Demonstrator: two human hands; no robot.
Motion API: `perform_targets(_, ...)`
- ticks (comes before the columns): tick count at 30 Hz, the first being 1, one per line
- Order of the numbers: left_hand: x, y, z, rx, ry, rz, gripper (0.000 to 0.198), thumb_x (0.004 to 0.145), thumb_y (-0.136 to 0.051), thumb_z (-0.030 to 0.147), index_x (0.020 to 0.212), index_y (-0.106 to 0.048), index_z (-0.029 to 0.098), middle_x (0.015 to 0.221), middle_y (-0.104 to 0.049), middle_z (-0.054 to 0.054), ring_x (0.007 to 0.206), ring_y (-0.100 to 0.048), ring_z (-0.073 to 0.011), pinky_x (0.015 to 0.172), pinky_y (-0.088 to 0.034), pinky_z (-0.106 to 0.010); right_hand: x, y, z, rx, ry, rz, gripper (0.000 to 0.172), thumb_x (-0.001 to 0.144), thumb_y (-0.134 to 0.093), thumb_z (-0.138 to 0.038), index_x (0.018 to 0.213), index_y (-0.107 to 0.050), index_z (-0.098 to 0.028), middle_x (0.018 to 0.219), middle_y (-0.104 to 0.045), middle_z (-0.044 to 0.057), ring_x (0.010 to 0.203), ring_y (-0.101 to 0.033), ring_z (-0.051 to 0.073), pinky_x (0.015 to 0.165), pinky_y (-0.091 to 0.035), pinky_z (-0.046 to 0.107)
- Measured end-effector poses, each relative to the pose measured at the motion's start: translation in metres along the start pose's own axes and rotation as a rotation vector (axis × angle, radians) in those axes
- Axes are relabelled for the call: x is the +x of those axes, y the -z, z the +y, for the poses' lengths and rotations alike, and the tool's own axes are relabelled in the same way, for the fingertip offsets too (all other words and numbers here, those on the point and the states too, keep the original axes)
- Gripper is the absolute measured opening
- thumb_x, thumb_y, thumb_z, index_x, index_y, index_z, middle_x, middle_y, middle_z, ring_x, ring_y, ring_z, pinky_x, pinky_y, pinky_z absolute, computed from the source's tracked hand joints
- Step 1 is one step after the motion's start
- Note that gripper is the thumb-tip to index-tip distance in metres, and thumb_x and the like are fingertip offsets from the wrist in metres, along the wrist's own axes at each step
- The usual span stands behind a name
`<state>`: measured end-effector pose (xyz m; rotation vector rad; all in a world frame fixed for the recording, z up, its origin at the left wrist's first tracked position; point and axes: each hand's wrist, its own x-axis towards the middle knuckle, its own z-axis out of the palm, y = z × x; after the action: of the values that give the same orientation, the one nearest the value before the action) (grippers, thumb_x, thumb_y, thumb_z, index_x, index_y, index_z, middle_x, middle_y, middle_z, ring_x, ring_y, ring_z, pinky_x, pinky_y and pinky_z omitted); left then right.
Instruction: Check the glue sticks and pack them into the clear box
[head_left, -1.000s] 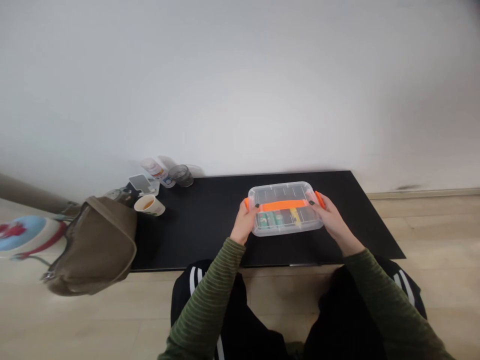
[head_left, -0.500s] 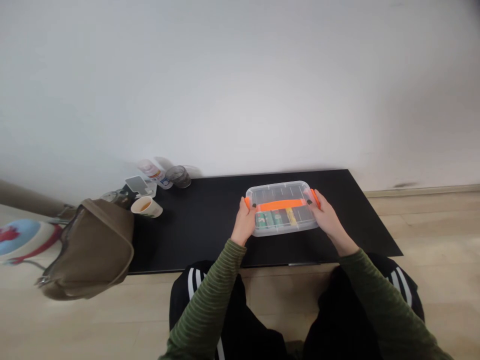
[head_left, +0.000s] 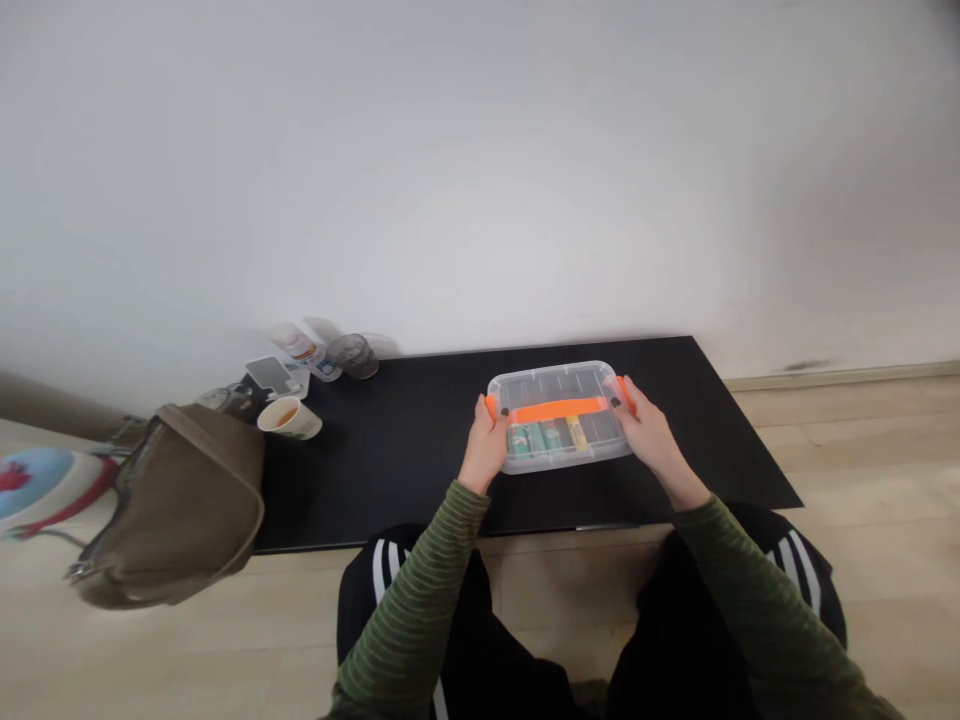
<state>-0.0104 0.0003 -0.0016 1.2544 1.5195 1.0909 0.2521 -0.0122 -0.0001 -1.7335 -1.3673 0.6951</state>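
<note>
A clear plastic lidded box (head_left: 559,416) sits on the black tabletop, with an orange strap (head_left: 559,409) across its lid and orange clips at both ends. Through the lid I see green cans (head_left: 529,438) and a yellow stick-like item (head_left: 575,432) lying inside. My left hand (head_left: 484,445) grips the box's left end, fingers over the orange clip. My right hand (head_left: 649,421) holds the right end the same way. The box's lower corners are partly hidden behind my hands.
The black tabletop (head_left: 390,480) stands against a white wall. A paper cup with liquid (head_left: 289,418), a glass (head_left: 352,356), a spray can (head_left: 298,345) and a phone (head_left: 268,374) stand at its back left. A brown bag (head_left: 176,510) rests at the left edge.
The whole scene has drifted slightly left in view as my head moved. My hands keep the same hold on the box, which has not visibly shifted on the table.
</note>
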Motion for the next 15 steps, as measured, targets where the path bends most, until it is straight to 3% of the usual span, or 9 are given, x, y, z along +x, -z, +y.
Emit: perform_targets(15, 0.003, -0.001, -0.007, -0.025, 0.015, 0.012, 0.066, 0.089, -0.054, 0.031, 0.148, -0.030, 0.016, 0.148, -0.045, -0.014, 0.138, -0.040, -0.0269, 0.117, -0.026, -0.041, -0.007, 0.001, -0.012, -0.024, 0.145, -0.021, 0.051, 0.090, -0.044, -0.024, 0.140, -0.052, -0.024, 0.139, -0.058, 0.004, 0.130, -0.052, 0.023, 0.114, -0.036, 0.044)
